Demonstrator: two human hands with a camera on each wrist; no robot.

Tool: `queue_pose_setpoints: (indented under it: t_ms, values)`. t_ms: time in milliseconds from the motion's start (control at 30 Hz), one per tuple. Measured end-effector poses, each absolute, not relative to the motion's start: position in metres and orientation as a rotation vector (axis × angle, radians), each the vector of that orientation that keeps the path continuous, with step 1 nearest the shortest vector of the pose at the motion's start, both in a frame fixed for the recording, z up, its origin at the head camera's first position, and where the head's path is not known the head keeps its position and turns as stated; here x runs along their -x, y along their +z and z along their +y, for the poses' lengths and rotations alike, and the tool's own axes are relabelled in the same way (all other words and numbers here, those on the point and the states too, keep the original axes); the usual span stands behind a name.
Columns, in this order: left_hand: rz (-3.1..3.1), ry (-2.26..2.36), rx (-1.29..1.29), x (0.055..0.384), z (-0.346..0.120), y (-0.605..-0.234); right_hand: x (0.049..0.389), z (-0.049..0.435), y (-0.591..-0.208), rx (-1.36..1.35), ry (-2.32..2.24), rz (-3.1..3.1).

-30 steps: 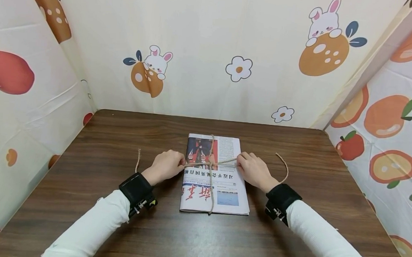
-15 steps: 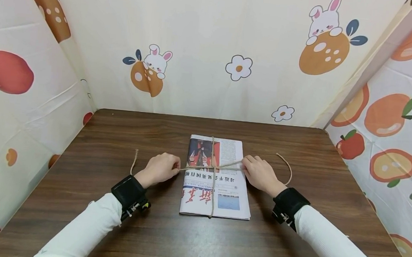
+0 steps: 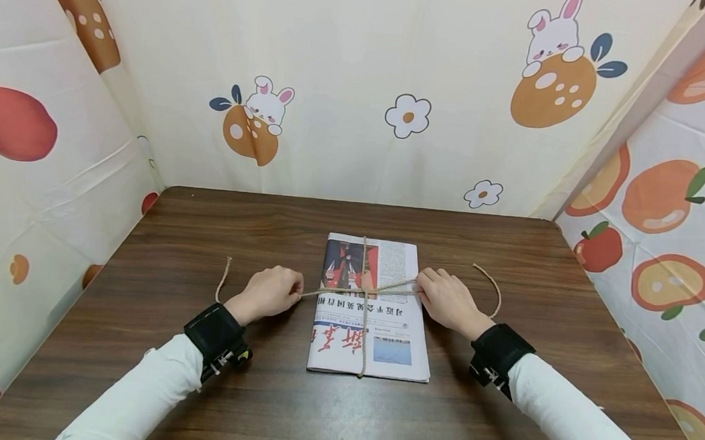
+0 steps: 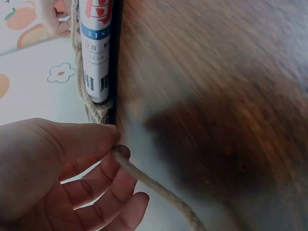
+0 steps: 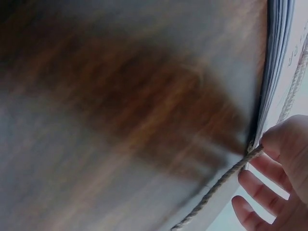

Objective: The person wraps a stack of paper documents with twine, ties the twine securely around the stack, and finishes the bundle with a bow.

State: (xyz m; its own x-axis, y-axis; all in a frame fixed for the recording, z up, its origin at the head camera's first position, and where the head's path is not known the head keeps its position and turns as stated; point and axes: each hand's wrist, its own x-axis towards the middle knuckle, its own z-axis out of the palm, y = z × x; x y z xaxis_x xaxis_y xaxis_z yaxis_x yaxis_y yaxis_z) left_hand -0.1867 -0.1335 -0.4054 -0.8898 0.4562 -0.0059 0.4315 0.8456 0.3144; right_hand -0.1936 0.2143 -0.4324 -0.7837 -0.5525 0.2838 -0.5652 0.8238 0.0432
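Observation:
A folded stack of newspapers (image 3: 339, 340) lies on the wooden table, with a twine (image 3: 364, 332) running lengthwise over it and crossing near the middle. My left hand (image 3: 268, 293), just left of the stack, pinches one twine end between thumb and forefinger. In the left wrist view the tail of that twine (image 4: 166, 193) hangs past the fingers. At the stack's right edge my right hand (image 3: 450, 300) pinches the other end, and its loose tail (image 5: 211, 191) trails off in the right wrist view. Both strands stretch taut across the top of the papers.
The brown wooden table (image 3: 340, 421) reaches back to a cream curtain (image 3: 350, 58) printed with rabbits and flowers. Fruit-patterned cloth (image 3: 659, 265) hangs along the right side, and similar cloth (image 3: 57, 195) along the left.
My left hand has moved left and slightly toward me, and my right hand a little to the right, drawing the twine ends apart. The newspaper stack has shifted slightly toward me.

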Motion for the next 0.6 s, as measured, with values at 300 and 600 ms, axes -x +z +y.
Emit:
queue_pose_setpoints:
  t_ms: [300,600]
  values:
    - [2.949,0.485,-0.719,0.189,-0.124,-0.405,0.194,0.213,-0.429,-0.859,0.027,-2.642]
    - [2.941,0.485,-0.704,0.190,-0.106,-0.404,0.192,0.215,-0.426,-0.886,0.049,-2.583]
